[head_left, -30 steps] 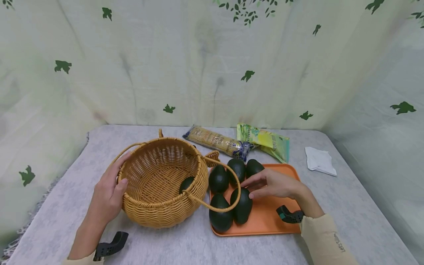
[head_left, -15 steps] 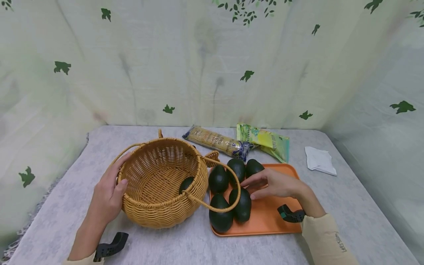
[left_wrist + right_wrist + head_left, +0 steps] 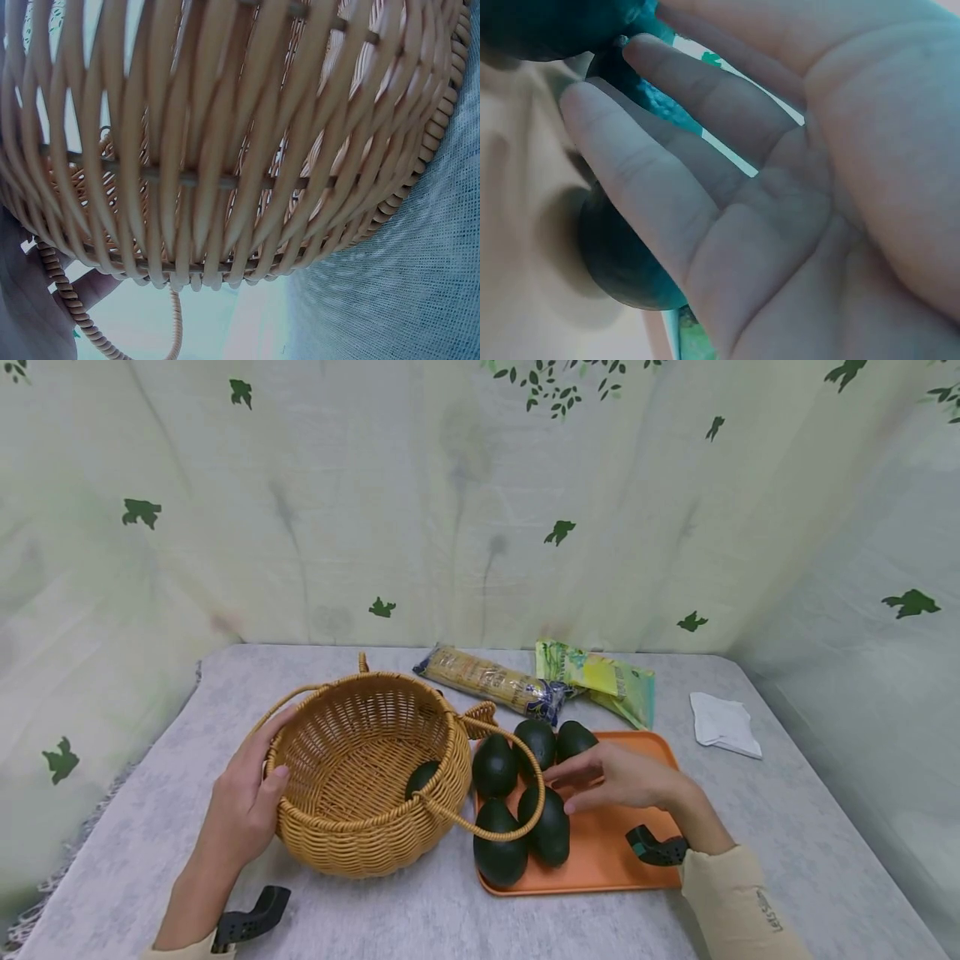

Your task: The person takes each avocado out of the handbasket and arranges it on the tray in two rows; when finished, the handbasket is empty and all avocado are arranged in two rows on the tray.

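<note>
In the head view my left hand (image 3: 247, 793) grips the left rim of a round wicker basket (image 3: 367, 852), thumb on the rim. One dark green avocado (image 3: 422, 778) lies inside at the right, partly hidden by the basket wall. The woven side of the basket (image 3: 225, 135) fills most of the left wrist view. My right hand (image 3: 630, 774) hovers over an orange tray (image 3: 615, 856), its fingers loosely extended beside the front right avocado (image 3: 551, 837); firm contact cannot be made out. The right wrist view shows an uncurled palm (image 3: 780, 225) with an avocado (image 3: 622, 255) behind the fingers.
Several more avocados (image 3: 495, 766) crowd the tray's left half, under the basket's looped right handle (image 3: 540, 793). Behind lie a pack of noodles (image 3: 491, 679) and a green-yellow bag (image 3: 596, 675). White folded tissue (image 3: 725, 724) sits at the right.
</note>
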Demonstrator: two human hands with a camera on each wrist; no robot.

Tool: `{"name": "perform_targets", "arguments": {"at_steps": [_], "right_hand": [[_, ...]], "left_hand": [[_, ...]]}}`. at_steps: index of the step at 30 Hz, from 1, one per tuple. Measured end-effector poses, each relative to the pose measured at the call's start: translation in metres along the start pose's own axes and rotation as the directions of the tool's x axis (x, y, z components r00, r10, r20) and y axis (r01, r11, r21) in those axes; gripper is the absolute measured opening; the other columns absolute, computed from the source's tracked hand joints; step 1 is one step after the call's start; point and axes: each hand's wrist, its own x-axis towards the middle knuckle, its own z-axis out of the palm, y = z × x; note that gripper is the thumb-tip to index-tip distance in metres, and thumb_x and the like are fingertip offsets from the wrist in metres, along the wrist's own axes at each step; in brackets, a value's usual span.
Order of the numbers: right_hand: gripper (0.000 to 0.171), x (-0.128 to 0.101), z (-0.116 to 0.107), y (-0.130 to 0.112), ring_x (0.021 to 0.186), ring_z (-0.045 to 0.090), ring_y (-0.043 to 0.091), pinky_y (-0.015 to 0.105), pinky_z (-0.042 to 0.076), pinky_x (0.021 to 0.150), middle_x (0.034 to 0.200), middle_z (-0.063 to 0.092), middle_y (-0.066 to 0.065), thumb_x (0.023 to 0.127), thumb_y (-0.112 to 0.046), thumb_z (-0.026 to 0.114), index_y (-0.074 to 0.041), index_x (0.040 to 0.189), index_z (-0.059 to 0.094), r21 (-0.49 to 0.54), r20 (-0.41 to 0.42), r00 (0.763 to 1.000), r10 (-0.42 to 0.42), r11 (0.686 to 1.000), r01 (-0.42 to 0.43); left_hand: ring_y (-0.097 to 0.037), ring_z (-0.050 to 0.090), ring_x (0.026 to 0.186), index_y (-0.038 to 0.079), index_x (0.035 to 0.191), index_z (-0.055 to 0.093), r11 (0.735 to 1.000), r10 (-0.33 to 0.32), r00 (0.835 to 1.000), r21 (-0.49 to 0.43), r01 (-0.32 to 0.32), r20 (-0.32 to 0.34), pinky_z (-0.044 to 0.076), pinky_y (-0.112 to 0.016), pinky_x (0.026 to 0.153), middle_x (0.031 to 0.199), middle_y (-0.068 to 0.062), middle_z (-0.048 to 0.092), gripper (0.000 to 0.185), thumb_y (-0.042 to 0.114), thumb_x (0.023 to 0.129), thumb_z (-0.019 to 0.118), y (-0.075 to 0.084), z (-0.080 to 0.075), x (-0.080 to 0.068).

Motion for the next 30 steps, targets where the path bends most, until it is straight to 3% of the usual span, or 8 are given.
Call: {"name": "perform_targets", "arguments": {"at_steps": [6,15,25,30], "right_hand": [[0.041,0.0009,0.0008,0.0007,0.115,0.070,0.020,0.029,0.056,0.093,0.128,0.072,0.001,0.092,-0.026,0.078,-0.018,0.132,0.072,0.009,0.004,1.000,-0.007,1.000,0.007],[0.028,0.0001,-0.0003,0.0004,0.107,0.071,0.023,0.028,0.057,0.090,0.114,0.076,-0.001,0.091,-0.024,0.079,-0.016,0.118,0.077,0.028,0.000,1.000,-0.017,0.999,0.017],[0.036,-0.0005,-0.0010,-0.0002,0.112,0.070,0.023,0.027,0.056,0.092,0.122,0.073,0.003,0.091,-0.024,0.080,-0.015,0.125,0.073,0.070,0.016,1.000,0.012,0.997,-0.013],[0.038,-0.0042,-0.0015,-0.0008,0.114,0.069,0.025,0.028,0.056,0.093,0.124,0.072,0.005,0.092,-0.025,0.078,-0.014,0.128,0.071,0.060,-0.008,1.000,0.007,0.998,-0.006]], "left_hand": [[-0.010,0.039,0.145,0.015,0.159,0.040,1.000,0.002,1.000,-0.002,-0.002,-0.002,0.024,-0.007,0.108,0.157,-0.014,0.047,0.060,0.012,0.100,0.046,0.0006,-0.0004,0.0000],[-0.010,0.039,0.145,0.014,0.159,0.040,1.000,0.007,1.000,-0.003,-0.007,-0.001,0.024,-0.007,0.108,0.157,-0.015,0.047,0.059,0.012,0.101,0.046,0.0006,-0.0007,0.0002],[-0.009,0.039,0.145,0.015,0.159,0.040,1.000,0.009,1.000,0.000,-0.009,-0.005,0.024,-0.007,0.109,0.157,-0.014,0.048,0.060,0.011,0.100,0.046,0.0005,-0.0006,0.0004],[-0.016,0.041,0.144,0.015,0.160,0.040,1.000,0.006,1.000,0.007,-0.006,0.000,0.024,-0.007,0.107,0.157,-0.015,0.047,0.061,0.010,0.099,0.047,-0.0002,0.0000,-0.0001]]}}
